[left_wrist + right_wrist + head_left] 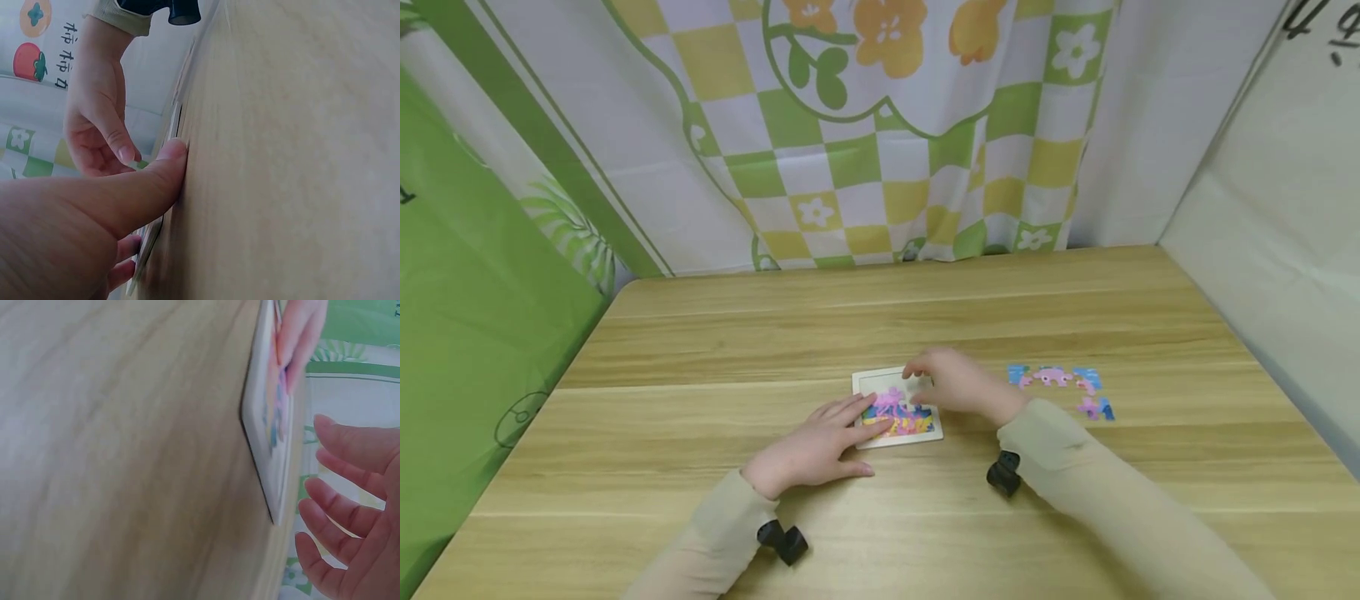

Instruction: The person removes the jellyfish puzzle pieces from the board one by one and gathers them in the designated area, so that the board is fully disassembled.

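Two hands in view, both yours. Left hand point(820, 442): fingers spread, laid across the left side of the puzzle frame point(901, 442), thumb off its near edge. Right hand point(958, 383): fingers apart and loosely bent over the frame's far right corner, nothing between them in the right wrist view.

One frame, mid-desk, under your hands: thin, flat, off-white, rounded corners. Jigsaw picture point(917, 426) inside it: near part filled in pink, blue and yellow, pale backing bare at the far side. Your left fingers block part of the picture; your right hand hides the far right corner from the head view.

Two clusters of loose pieces on the desk, right of the frame, past your right hand: a larger far one point(1051, 377), pink and blue, and a smaller near one point(1088, 407). Exact piece count: can't tell, edges too small. Knobbed outlines, flat.

Two black wrist cameras point(1003, 475), one per wrist, beside two beige sleeves point(1067, 458).

One desk point(700, 358), wood-grain, light brown. Beyond it, a hanging checked curtain point(857, 167), green, yellow and white, three orange blooms. Green cloth point(482, 275) left, white cloth point(1292, 208) right.
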`<state>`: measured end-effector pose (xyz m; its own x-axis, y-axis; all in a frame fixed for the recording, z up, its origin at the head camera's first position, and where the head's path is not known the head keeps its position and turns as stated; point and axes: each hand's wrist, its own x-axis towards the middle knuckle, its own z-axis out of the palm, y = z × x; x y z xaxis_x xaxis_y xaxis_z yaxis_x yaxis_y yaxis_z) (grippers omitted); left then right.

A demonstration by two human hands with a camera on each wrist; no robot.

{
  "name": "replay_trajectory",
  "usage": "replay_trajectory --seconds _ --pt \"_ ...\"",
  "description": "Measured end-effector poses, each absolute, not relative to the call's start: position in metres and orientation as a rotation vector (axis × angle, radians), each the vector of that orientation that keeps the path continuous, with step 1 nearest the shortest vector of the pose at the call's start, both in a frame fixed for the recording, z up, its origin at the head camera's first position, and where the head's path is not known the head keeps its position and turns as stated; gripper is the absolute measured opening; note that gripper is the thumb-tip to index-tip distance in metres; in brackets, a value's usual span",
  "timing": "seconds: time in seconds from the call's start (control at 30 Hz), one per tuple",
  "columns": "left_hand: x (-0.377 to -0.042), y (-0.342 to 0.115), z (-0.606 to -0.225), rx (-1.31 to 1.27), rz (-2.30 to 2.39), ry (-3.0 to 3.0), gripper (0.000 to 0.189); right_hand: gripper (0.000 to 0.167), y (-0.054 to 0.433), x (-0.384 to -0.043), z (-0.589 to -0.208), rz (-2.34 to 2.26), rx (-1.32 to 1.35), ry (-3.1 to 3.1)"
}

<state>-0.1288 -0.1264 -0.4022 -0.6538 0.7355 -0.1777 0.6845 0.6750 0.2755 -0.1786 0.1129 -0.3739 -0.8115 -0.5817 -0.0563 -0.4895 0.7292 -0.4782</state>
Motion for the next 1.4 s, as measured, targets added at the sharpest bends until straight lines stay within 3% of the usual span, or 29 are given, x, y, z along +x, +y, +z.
replay_trajectory --seconds 1.4 --pt "-0.128 -0.126 -0.403 1.161 0.321 2.613 0.063 0.035 0.087 -0.182 -0.387 -0.588 -0.717 2.75"
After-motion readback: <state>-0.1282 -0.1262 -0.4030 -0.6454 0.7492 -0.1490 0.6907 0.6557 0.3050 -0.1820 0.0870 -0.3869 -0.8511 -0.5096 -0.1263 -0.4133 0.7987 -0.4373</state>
